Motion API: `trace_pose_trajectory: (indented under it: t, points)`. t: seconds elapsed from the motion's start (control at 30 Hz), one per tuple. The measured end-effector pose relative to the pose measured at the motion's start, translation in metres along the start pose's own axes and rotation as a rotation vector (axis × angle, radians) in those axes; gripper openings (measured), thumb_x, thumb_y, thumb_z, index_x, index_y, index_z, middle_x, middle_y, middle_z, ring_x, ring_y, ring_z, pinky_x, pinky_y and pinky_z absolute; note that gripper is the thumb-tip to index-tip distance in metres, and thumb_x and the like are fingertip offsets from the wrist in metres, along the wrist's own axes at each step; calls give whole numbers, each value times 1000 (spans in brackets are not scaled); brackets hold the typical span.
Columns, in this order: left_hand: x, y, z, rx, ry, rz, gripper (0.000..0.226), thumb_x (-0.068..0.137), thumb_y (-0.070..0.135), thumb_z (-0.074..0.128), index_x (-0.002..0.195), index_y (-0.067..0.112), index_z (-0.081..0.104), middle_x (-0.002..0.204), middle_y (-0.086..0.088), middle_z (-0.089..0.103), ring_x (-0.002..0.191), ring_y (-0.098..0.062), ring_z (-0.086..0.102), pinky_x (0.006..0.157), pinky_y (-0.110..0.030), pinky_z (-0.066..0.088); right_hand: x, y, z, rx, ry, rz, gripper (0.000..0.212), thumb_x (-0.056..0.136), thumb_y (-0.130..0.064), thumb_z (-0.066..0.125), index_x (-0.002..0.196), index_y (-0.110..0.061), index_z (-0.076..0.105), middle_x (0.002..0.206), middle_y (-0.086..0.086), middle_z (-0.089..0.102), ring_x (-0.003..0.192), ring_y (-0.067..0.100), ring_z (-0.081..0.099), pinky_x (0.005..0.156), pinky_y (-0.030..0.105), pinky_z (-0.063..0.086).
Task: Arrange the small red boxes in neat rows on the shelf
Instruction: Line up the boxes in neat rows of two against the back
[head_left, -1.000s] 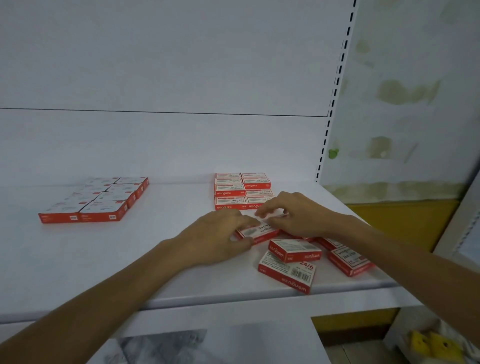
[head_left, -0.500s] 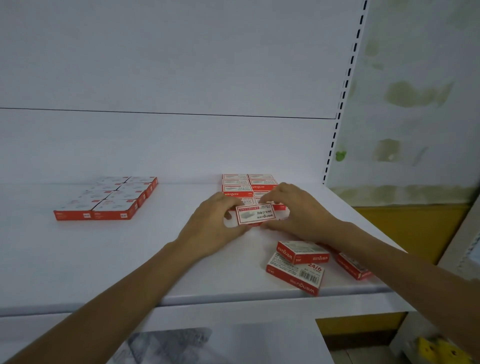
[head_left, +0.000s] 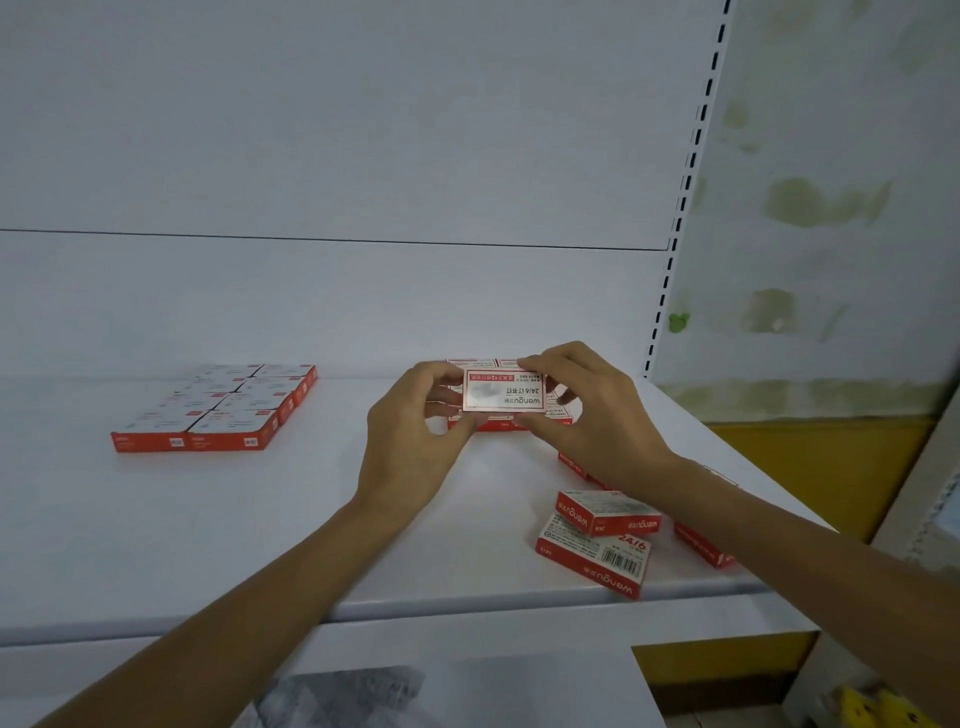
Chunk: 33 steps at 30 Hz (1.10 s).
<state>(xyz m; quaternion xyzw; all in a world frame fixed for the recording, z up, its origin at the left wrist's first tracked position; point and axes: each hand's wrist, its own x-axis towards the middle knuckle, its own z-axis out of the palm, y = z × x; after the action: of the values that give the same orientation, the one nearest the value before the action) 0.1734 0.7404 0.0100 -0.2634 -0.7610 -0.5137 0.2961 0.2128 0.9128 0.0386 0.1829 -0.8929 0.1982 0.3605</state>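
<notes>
White laminate shelf (head_left: 156, 519) fills most of what I see on my feed, its front lip running across the lower frame and a slotted upright (head_left: 680, 208) rising at the right. On it, far left, sits a tidy block of red staple boxes (head_left: 218, 410), two across and several deep, edges touching. Near the back centre lies a second block (head_left: 498, 423), mostly hidden behind the hands, so I cannot count its rows. Loose boxes lie at the front right: one leaning box (head_left: 605, 512) rests on top of a flat box with a barcode (head_left: 595, 558) near the shelf lip, and another red box (head_left: 701, 545) pokes out from under the right forearm.

Both hands meet just above the second block. My left hand (head_left: 410, 452) and right hand (head_left: 597, 415) each close thumb and fingers narrowly on the short ends of the held box (head_left: 503, 391), its white printed face tilted toward the camera, lettering upside down. It is off the shelf, touching only the fingers.

I judge it a thin cardboard carton, light for its size yet dense if full of staples, stiff enough along its edges but easy to dent on the broad face. The glossy print looks slick, so I would keep pinching the short ends, then lower it flat and square against its neighbours.
</notes>
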Motion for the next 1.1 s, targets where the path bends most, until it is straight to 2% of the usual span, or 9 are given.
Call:
trace_pose_trajectory:
  t: [0.03, 0.2, 0.3, 0.47, 0.57, 0.67, 0.77, 0.8, 1.1]
  points:
    - [0, -1, 0, 3, -5, 8, 40, 72, 15, 76, 107, 11, 59, 98, 12, 58, 73, 9, 57, 65, 5, 40, 0, 1, 0, -14, -6, 16, 48, 76, -21, 73, 121, -8, 59, 112, 7, 59, 92, 12, 55, 80, 26, 51]
    - [0, -11, 3, 95, -108, 25, 41, 77, 19, 71, 114, 16, 55, 112, 6, 61, 81, 2, 55, 72, 4, 40, 3, 12, 4, 21, -83, 83, 50, 76, -19, 73, 123, -10, 58, 113, 5, 59, 80, 2, 47, 74, 0, 37]
    - [0, -16, 8, 169, -243, 33, 40, 84, 23, 64, 121, 20, 50, 119, 8, 56, 89, 2, 50, 73, 2, 38, 7, 28, 9, 18, -147, 209, 50, 77, -25, 72, 123, -13, 58, 115, 3, 60, 83, 5, 51, 74, 5, 37]
    - [9, -18, 19, 398, -527, 135, 28, 90, 36, 50, 114, 22, 53, 120, 5, 54, 109, -11, 50, 87, -23, 39, 23, 64, 12, -38, -255, 437, 46, 80, -26, 69, 123, -12, 58, 115, 6, 62, 84, 9, 52, 76, 17, 37]
    - [6, -25, 26, 506, -644, 138, 32, 90, 44, 45, 114, 23, 52, 121, 5, 52, 110, -11, 45, 90, -24, 37, 29, 78, 13, -54, -374, 492, 39, 82, -23, 68, 118, -13, 62, 115, 6, 65, 80, 9, 53, 61, 12, 37]
    - [4, -31, 28, 488, -634, 126, 32, 90, 45, 46, 113, 24, 53, 118, 6, 53, 107, -9, 44, 88, -21, 35, 32, 86, 18, -25, -412, 536, 34, 81, -23, 67, 114, -16, 64, 115, 3, 64, 80, 8, 53, 58, 11, 34]
    - [6, -32, 29, 471, -626, 133, 31, 89, 44, 49, 112, 24, 53, 117, 6, 53, 107, -10, 44, 89, -22, 35, 38, 89, 23, -29, -353, 511, 31, 78, -18, 70, 108, -15, 66, 118, 4, 61, 89, 9, 51, 78, 18, 38]
    - [6, -32, 29, 468, -626, 132, 30, 88, 43, 49, 112, 24, 53, 116, 6, 53, 107, -10, 44, 90, -23, 36, 40, 89, 25, -34, -343, 504, 29, 77, -17, 71, 105, -14, 67, 116, 5, 61, 90, 10, 51, 79, 20, 38]
    - [7, -35, 29, 438, -622, 130, 28, 87, 42, 51, 109, 25, 53, 113, 7, 53, 106, -10, 44, 92, -27, 39, 55, 90, 41, -13, -325, 524, 20, 72, -15, 71, 92, -15, 67, 97, -4, 52, 86, 11, 51, 59, 19, 39]
